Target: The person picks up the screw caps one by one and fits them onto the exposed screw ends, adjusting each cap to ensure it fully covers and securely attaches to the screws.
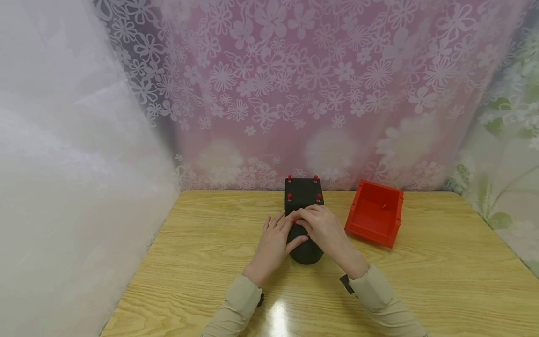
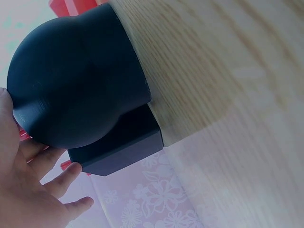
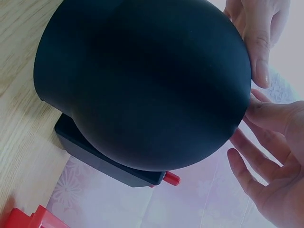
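A black body with a rounded, domed front lies on the table, and behind it is a black rectangular block with several red pegs on top. My left hand rests on the dome's left side, fingers fairly straight and thumb across the top. From the right, my right hand bends its fingers over the dome and pinches a small red peg at its top, mostly hidden by the fingers. In the right wrist view, the dome hides the fingertips of the right hand in part.
A red open bin stands on the wooden table to the right of the black body, with a small piece inside. A pink floral curtain hangs behind the table's far edge, and pale curtains flank both sides.
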A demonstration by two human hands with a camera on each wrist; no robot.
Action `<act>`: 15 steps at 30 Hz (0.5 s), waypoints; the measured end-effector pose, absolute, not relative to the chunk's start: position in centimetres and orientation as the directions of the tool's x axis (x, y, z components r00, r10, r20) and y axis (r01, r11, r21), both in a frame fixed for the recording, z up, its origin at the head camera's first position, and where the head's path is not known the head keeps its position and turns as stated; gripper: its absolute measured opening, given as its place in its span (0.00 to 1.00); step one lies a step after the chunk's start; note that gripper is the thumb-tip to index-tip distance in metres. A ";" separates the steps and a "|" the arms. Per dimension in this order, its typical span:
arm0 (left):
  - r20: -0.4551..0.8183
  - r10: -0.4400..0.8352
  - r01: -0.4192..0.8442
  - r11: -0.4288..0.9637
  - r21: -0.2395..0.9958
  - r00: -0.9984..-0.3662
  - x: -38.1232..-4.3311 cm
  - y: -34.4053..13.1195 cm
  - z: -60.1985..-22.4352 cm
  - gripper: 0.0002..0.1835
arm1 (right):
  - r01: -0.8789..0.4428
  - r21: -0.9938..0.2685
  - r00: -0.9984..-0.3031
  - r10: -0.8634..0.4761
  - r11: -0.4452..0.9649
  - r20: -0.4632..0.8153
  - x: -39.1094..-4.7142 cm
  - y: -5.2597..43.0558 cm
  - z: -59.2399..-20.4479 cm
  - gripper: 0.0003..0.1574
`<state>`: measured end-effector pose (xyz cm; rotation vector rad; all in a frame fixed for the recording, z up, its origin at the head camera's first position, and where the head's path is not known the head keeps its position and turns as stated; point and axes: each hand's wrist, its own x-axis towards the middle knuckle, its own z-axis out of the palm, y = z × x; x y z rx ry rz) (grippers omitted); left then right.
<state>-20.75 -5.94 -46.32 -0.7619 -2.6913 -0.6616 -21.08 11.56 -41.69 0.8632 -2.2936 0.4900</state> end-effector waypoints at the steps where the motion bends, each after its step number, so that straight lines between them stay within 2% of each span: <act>1: 0.367 0.427 0.549 0.757 0.354 -0.826 -20.8 -5.9 -46.3 0.37 | -0.687 -0.117 -0.588 -0.453 0.718 0.671 -21.1 11.6 -41.7 0.16; 15: 0.374 0.426 0.552 0.754 0.356 -0.824 -20.7 -6.0 -46.4 0.36 | -0.704 -0.116 -0.562 -0.450 0.701 0.694 -21.1 11.8 -41.2 0.14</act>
